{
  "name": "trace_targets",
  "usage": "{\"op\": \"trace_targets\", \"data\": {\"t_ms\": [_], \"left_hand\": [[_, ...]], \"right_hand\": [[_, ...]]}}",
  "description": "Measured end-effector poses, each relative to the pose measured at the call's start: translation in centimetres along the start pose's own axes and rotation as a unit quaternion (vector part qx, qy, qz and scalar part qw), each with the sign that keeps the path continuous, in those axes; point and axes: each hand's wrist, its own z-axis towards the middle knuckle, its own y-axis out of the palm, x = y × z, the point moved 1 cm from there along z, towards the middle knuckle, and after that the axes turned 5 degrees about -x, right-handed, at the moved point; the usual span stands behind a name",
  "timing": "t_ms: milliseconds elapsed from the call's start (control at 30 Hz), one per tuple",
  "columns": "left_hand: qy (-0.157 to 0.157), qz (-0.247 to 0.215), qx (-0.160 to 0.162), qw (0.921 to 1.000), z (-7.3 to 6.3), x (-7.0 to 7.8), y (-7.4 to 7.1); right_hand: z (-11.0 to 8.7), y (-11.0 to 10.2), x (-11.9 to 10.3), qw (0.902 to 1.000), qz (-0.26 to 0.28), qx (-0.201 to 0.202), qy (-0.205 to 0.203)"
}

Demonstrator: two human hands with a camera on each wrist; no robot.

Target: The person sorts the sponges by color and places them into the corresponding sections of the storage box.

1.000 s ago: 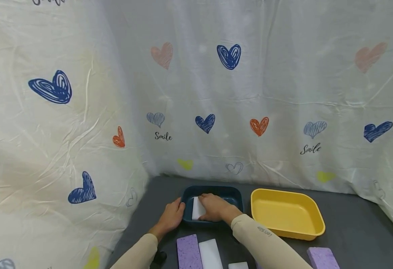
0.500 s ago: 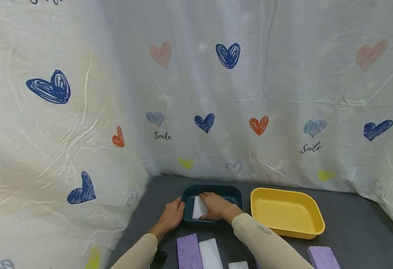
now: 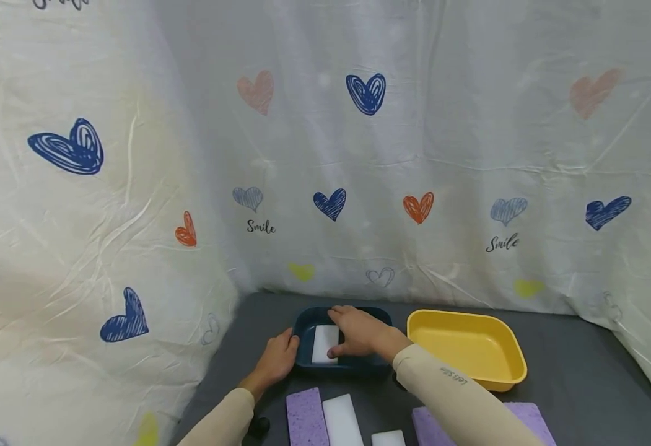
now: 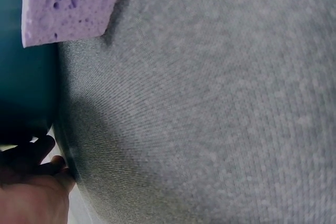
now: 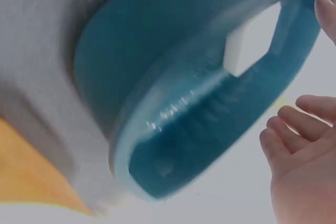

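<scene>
A dark teal plastic bin (image 3: pixel 378 364) stands at the back of the table, and a white melamine sponge (image 3: pixel 325 344) lies inside toward its left end. My left hand (image 3: pixel 276 358) grips the bin's left side at the rim; the left wrist view catches that hand (image 4: pixel 37 182) at the bin's outer wall. Over the bin hovers my right hand (image 3: pixel 361 333), fingers spread and relaxed, its thumb near the sponge's right edge. From the right wrist, the hand (image 5: pixel 304 156) appears apart from the sponge (image 5: pixel 253 40), holding nothing.
A yellow bin (image 3: pixel 464 347) stands right of the teal one. In front lie a purple sponge (image 3: pixel 307 416), a white sponge (image 3: pixel 343 420), a smaller white block (image 3: pixel 388 438) and more purple sponges (image 3: pixel 530 421) partly behind my right sleeve. A curtain hangs behind.
My right hand has let go of the white sponge and lifted slightly up and back from it. The left hand keeps its grip on the bin. The head view has shifted a little.
</scene>
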Motion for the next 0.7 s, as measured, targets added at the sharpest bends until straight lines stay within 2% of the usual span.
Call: {"op": "trace_targets", "data": {"t_ms": [333, 467, 700], "left_hand": [[-0.005, 0.002, 0.006, 1.0, 0.0, -0.1, 0.0], [-0.01, -0.004, -0.001, 0.9999, 0.0, -0.2, 0.1], [-0.008, 0.002, 0.005, 1.0, 0.1, -0.3, 0.1]], "right_hand": [[-2.4, -2.7, 1.0, 0.9999, -0.007, 0.011, -0.004], [-3.9, -3.3, 1.5, 0.9999, -0.006, 0.014, -0.003], [-6.5, -4.6, 1.9, 0.9996, -0.009, 0.025, -0.009]]}}
